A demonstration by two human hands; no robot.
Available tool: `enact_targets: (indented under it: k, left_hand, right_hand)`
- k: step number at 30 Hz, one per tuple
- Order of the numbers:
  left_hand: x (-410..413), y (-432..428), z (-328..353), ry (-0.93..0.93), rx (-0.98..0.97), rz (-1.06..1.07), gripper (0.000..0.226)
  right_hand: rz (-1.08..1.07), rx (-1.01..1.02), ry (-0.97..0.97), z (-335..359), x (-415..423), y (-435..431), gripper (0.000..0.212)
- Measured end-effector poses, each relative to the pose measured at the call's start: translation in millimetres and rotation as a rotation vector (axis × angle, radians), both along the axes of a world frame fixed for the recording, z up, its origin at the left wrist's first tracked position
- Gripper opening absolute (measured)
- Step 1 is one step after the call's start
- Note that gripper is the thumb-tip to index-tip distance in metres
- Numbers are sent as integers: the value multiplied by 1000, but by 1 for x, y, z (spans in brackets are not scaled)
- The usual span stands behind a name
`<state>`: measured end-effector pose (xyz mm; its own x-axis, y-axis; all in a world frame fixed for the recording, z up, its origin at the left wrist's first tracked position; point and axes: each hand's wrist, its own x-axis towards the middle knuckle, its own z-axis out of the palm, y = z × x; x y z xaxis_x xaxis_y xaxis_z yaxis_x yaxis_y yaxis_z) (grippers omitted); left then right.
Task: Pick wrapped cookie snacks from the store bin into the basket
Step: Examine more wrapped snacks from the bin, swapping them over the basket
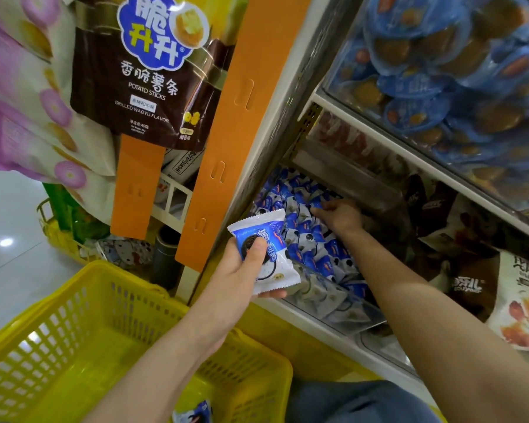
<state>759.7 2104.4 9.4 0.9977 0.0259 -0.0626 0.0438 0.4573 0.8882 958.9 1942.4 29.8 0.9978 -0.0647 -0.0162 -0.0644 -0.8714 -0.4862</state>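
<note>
Centre frame, the left hand (242, 271) pinches a blue-and-white wrapped cookie packet (268, 254), likely light, crinkly and crushable, above the yellow plastic basket (74, 346) at lower left. The right hand (341, 215) reaches into the packet-filled clear bin (344, 314). I cannot tell what its fingers hold.

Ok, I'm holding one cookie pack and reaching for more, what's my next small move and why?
Probably lower the left grip and drop its cookie pack into the yellow basket. That pack is already out of the bin, held just above the basket, where another pack lies. The right grip is busy among the bin's packs; whether it holds one is unclear.
</note>
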Motion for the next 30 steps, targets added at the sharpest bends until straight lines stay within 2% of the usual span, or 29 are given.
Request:
enact_targets:
  k: [2,6,11,14,17,19,27,30]
  left_hand:
    - [-1,0,0,-5,3,-3,31]
    - [-4,-1,-1,9,26,-5,29]
    - [-11,0,-9,16,97,4,23]
    - [-17,3,-17,26,163,21,26]
    - [-25,4,-21,20,213,37,38]
    - [-30,4,-22,22,260,55,34]
    - [-36,20,-19,43,434,114,12]
    - [-36,28,-16,21,414,152,7]
  right_hand:
    - [40,-48,37,0,2,1,41]
    - [84,30,62,3,-3,-2,41]
    - [152,196,-301,16,-50,12,28]
    - [318,367,-385,19,-100,25,14]
    - [485,475,-348,11,-149,36,12]
    - [537,515,-259,3,-168,43,10]
    - [450,769,-33,-21,-178,57,16]
    - [438,841,33,-24,-178,60,11]
